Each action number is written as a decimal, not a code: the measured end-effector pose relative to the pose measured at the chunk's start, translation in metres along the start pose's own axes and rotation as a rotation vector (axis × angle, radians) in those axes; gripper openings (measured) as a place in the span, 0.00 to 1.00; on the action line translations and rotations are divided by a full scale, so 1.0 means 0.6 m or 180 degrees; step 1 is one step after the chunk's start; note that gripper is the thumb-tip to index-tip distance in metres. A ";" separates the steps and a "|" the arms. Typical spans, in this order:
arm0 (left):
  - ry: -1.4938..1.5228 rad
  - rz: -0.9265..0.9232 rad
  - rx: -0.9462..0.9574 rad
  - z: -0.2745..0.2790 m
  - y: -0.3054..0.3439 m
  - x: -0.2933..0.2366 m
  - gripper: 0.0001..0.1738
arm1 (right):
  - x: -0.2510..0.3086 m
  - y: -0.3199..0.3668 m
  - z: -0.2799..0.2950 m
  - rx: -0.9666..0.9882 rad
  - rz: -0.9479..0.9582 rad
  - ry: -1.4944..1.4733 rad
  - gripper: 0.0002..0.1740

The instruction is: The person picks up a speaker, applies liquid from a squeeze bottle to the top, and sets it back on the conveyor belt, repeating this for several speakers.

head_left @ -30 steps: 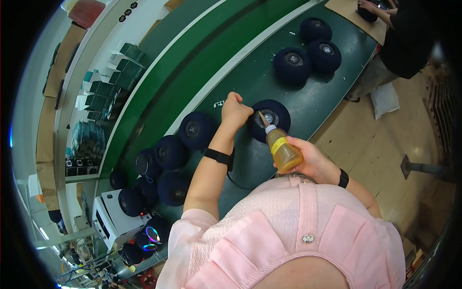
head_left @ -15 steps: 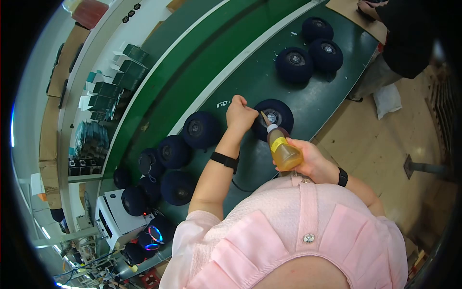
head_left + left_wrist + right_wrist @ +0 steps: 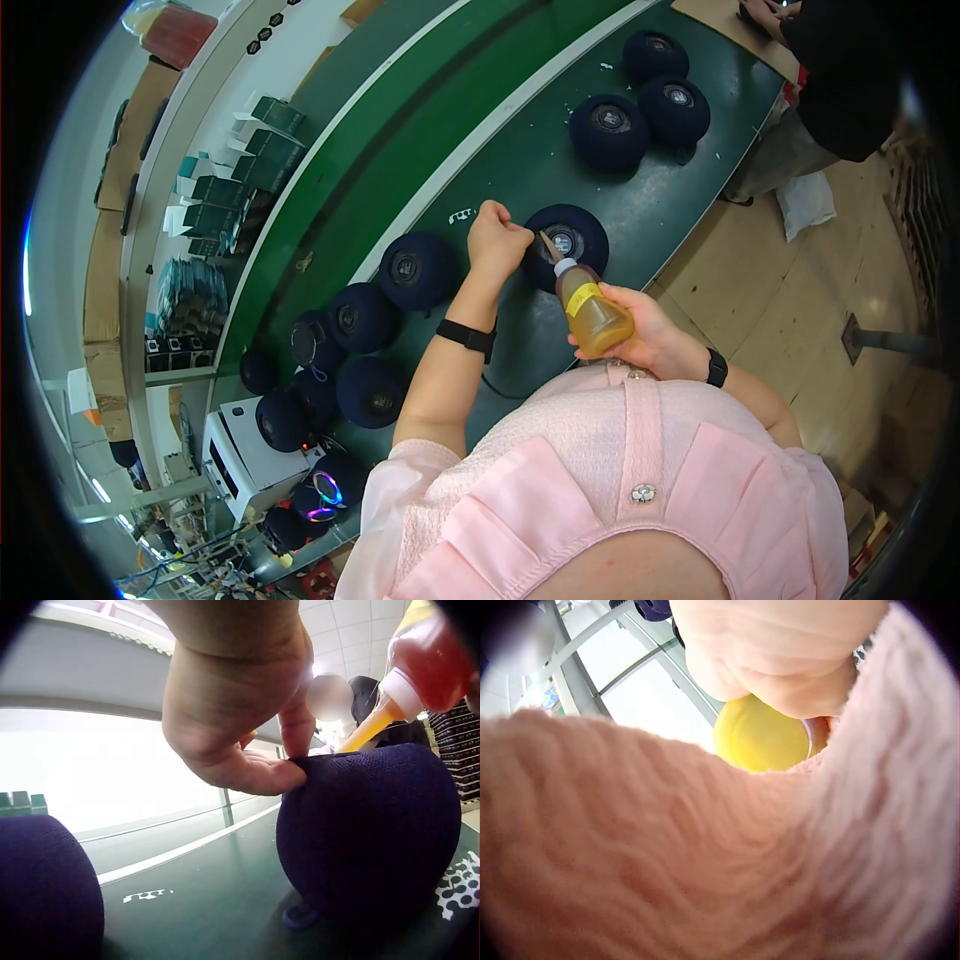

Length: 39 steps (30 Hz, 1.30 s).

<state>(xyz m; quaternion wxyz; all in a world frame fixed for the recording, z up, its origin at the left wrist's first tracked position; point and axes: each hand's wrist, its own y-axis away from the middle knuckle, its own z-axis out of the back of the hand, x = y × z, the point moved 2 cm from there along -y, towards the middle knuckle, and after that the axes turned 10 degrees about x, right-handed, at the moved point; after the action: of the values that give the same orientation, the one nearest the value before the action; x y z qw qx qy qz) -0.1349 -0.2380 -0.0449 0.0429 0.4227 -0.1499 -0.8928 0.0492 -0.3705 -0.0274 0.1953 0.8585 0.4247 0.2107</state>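
A round dark blue fabric-covered speaker rests on the green table, its round centre facing up. At its top edge the left hand pinches the fabric rim between thumb and finger; the left wrist view shows this pinch on the speaker by the hand. The right hand grips a squeeze bottle of amber liquid with a yellow label, tilted so its long nozzle points to the speaker's inner rim. Whether the tip touches is unclear. In the right wrist view the hand wraps the bottle.
Several like speakers stand left of the left forearm, such as one, and three stand farther up the table. A white machine is at lower left. Boxes line a shelf. Another person stands at upper right.
Compared with a second ago, the left hand, bottle and speaker sit slightly to the right in the head view, as the view has shifted a little. The left hand's pinch and the right hand's grip look the same.
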 end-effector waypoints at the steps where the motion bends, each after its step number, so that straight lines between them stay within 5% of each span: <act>1: 0.0076 0.0023 0.0006 -0.001 0.001 0.002 0.17 | 0.000 0.001 0.001 -0.0002 0.0000 -0.0001 0.26; 14: -0.0550 -0.0228 -0.0208 0.004 0.066 -0.003 0.17 | 0.008 0.015 0.003 -0.0065 -0.0042 0.0078 0.27; 17: -0.0641 -0.0274 0.0155 0.014 0.069 -0.009 0.15 | 0.005 0.011 0.007 -0.0022 -0.0119 0.0040 0.27; 20: -0.0502 -0.0672 0.0045 0.026 0.042 -0.024 0.14 | 0.001 0.004 0.012 0.0003 -0.0138 0.0054 0.27; 22: -0.0625 -0.1697 0.0110 0.025 0.030 -0.059 0.13 | 0.001 0.002 0.011 0.0007 -0.0135 0.0102 0.27; 24: -0.0976 -0.1935 0.0269 0.020 0.024 -0.086 0.13 | 0.001 0.005 0.009 -0.0074 -0.0143 0.0122 0.27; 27: -0.1786 -0.2400 0.1014 -0.008 -0.001 -0.090 0.14 | 0.003 0.006 0.007 -0.0055 -0.0160 0.0216 0.28; 34: -0.2064 -0.2452 0.1135 -0.008 -0.023 -0.083 0.16 | 0.000 0.001 0.006 -0.0089 -0.0066 0.0251 0.27; 39: -0.0355 -0.1287 0.1045 0.026 -0.044 -0.053 0.19 | 0.000 0.000 0.000 -0.0161 -0.0164 0.0269 0.27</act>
<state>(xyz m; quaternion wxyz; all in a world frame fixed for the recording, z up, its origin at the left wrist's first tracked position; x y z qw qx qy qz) -0.1253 -0.2026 -0.0200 -0.2138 0.3954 -0.2074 -0.8688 0.0488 -0.3705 -0.0273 0.2043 0.8324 0.4491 0.2524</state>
